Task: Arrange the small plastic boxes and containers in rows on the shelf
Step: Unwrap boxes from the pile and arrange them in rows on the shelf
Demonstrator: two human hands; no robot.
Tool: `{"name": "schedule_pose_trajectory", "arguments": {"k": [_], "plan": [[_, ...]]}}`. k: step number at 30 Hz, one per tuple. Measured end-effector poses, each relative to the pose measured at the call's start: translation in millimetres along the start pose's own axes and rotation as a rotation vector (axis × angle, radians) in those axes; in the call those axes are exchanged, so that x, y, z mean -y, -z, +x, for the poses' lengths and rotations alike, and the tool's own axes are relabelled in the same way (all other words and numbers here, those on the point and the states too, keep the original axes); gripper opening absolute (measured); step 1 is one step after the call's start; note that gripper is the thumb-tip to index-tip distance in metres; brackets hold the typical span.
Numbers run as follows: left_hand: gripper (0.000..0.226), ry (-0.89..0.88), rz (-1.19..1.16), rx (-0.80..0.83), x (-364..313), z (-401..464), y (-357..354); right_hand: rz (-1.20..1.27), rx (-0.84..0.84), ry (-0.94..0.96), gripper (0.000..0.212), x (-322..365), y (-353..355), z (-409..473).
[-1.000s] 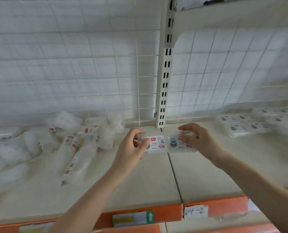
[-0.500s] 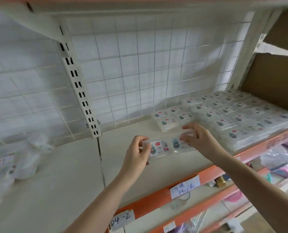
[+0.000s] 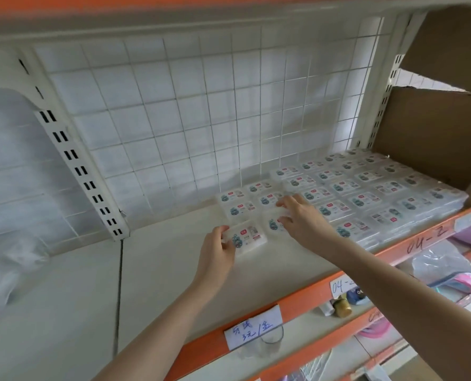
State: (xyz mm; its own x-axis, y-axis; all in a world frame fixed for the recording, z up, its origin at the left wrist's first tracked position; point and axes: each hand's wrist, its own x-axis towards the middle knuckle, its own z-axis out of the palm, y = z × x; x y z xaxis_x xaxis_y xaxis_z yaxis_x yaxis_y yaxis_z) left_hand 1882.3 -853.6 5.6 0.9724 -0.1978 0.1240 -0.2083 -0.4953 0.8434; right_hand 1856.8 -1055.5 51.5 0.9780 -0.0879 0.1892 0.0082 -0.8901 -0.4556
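Several small clear plastic boxes with teal and red labels lie in rows (image 3: pixel 347 188) on the right half of the cream shelf (image 3: pixel 157 270). My left hand (image 3: pixel 215 251) grips one such box (image 3: pixel 249 237) by its left end, low over the shelf at the left end of the rows. My right hand (image 3: pixel 301 218) holds another box (image 3: pixel 273 224) just right of it, fingers over the top, against the front row. Most of that box is hidden by my fingers.
A white wire grid (image 3: pixel 201 119) backs the shelf, with a slotted upright (image 3: pixel 75 166) at left. Loose plastic-wrapped packs (image 3: pixel 6 270) lie far left. A cardboard box (image 3: pixel 432 127) stands at the right end. Orange shelf edge (image 3: pixel 306 298) carries paper labels; lower shelves hold goods.
The view swung right from the loose packs to the rows. Both hands carried the two boxes, held end to end, to the left end of the rows and drew them apart.
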Motion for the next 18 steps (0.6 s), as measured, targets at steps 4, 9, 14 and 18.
{"name": "schedule_pose_trajectory", "arguments": {"k": [4, 9, 14, 18], "plan": [[0.046, 0.046, 0.094, 0.018, -0.8, 6.6, -7.1, -0.012, 0.088, 0.001, 0.026, -7.3, 7.3, 22.1], [0.051, -0.059, 0.362, -0.036, -1.8, 0.6, -10.7, -0.066, 0.122, 0.070, 0.025, -16.8, 6.9, 29.7], [0.039, -0.194, 0.524, -0.030, -2.4, 0.1, -13.2, -0.194, 0.045, 0.188, 0.031, -16.7, -5.0, 17.0], [0.034, -0.224, 0.501, -0.039, -5.0, 4.0, -18.8, -0.329, 0.147, 0.258, 0.038, -17.3, -12.1, 3.7]]}}
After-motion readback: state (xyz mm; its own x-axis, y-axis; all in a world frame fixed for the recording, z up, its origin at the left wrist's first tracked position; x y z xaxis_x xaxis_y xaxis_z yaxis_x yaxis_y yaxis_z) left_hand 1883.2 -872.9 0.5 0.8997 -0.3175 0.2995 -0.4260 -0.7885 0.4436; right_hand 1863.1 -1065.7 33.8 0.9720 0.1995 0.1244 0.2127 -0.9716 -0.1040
